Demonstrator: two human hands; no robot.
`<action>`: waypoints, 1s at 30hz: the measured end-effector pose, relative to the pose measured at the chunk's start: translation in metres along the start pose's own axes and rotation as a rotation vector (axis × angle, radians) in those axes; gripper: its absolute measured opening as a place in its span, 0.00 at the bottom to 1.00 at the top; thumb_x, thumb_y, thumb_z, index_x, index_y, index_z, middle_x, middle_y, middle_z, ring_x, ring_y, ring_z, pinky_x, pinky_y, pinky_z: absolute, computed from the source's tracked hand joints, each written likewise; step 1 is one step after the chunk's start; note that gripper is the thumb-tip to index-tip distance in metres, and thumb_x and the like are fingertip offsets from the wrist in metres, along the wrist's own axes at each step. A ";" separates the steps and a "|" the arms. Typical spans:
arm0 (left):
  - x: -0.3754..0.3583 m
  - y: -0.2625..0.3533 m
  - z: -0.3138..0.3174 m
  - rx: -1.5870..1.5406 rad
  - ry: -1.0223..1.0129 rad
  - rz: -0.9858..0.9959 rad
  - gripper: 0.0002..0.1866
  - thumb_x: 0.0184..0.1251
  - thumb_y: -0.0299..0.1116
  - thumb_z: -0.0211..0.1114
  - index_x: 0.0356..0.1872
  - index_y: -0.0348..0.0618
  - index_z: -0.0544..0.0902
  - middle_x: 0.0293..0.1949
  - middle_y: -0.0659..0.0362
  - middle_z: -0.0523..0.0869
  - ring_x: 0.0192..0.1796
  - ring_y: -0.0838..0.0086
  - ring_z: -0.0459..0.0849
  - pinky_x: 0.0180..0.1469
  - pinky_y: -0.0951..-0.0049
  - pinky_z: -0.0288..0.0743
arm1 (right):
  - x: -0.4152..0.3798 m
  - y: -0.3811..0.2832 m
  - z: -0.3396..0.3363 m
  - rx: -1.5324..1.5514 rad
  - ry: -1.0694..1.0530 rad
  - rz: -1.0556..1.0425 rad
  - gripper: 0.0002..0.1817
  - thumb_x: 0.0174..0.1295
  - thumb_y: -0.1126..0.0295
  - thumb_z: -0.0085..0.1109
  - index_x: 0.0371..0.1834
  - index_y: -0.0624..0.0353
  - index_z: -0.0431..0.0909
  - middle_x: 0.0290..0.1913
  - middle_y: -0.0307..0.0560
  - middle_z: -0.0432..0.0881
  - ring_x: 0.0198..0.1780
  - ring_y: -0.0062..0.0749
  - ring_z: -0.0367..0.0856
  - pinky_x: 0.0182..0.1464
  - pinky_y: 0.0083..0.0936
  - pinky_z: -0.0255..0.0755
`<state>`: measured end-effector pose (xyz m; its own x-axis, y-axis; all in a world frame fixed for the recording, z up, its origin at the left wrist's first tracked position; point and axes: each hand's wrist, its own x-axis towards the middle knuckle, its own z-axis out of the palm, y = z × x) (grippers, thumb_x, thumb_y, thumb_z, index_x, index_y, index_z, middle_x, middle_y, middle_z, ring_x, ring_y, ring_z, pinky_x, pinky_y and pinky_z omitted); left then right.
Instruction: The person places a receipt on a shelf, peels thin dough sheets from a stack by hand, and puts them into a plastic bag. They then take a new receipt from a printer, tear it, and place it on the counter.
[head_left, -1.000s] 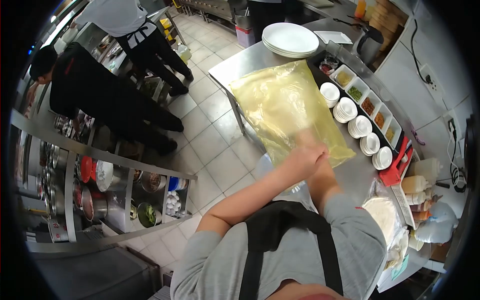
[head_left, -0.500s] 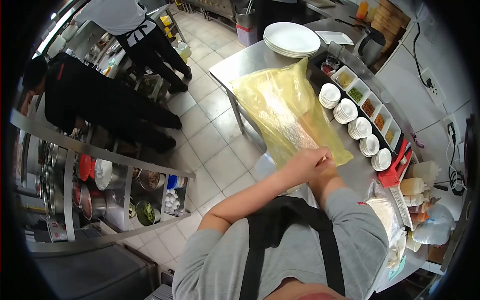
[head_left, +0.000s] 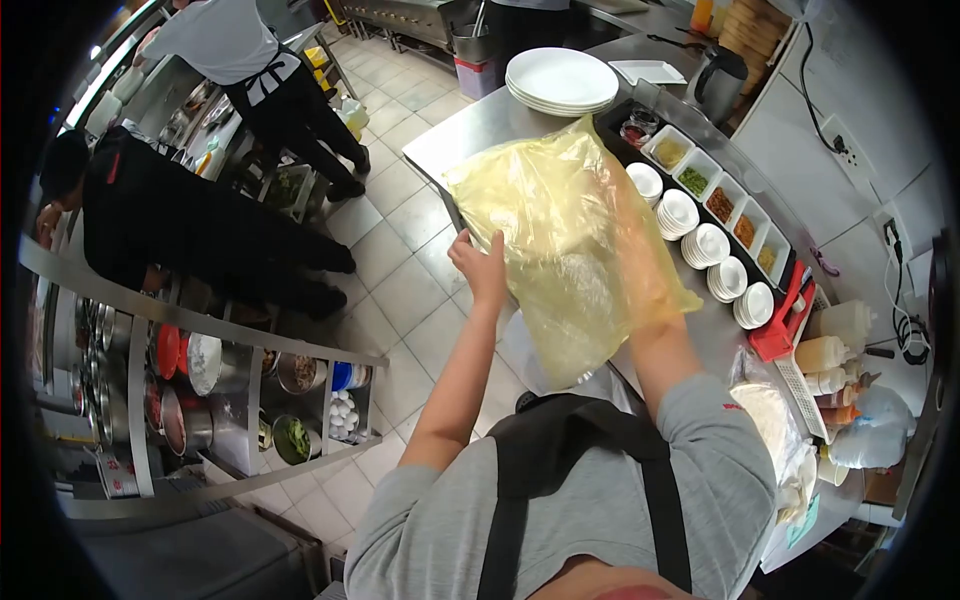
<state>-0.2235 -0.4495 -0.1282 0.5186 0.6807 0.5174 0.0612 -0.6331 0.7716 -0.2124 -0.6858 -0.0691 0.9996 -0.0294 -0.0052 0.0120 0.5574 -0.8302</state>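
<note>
A large translucent yellow plastic bag lies over the front of the steel worktop, its lower end hanging toward my body. My right forearm goes into the bag at its near right corner. Through the plastic my right hand shows only as a blurred, skin-toned shape, its fingers hidden by the folds. Something pale shows dimly inside the bag's upper part. At the bag's left edge is my left hand, thumb and fingers apart, right against the plastic.
White plates are stacked at the worktop's far end. Stacks of small white bowls line the bag's right side, beside tubs of chopped toppings. A red-handled tool and sauce bottles stand right. Two people work at left, behind a metal shelf.
My left hand has left my right wrist at the bag's mouth and moved to the bag's left edge. The right arm is further inside, and the bag has spread toward me.
</note>
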 end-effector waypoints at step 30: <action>-0.098 -0.009 -0.065 -0.682 -1.232 -0.652 0.13 0.63 0.36 0.56 0.44 0.38 0.75 0.37 0.57 0.78 0.37 0.69 0.77 0.38 0.72 0.72 | -0.069 -0.099 -0.136 -1.525 0.100 0.019 0.37 0.54 0.51 0.58 0.61 0.63 0.61 0.58 0.55 0.69 0.58 0.42 0.70 0.57 0.32 0.65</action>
<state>-0.3305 -0.4860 -0.1619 0.9348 -0.1678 -0.3132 0.3389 0.1568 0.9277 -0.2867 -0.8513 -0.0626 0.9925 -0.1217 -0.0069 -0.1020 -0.7983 -0.5935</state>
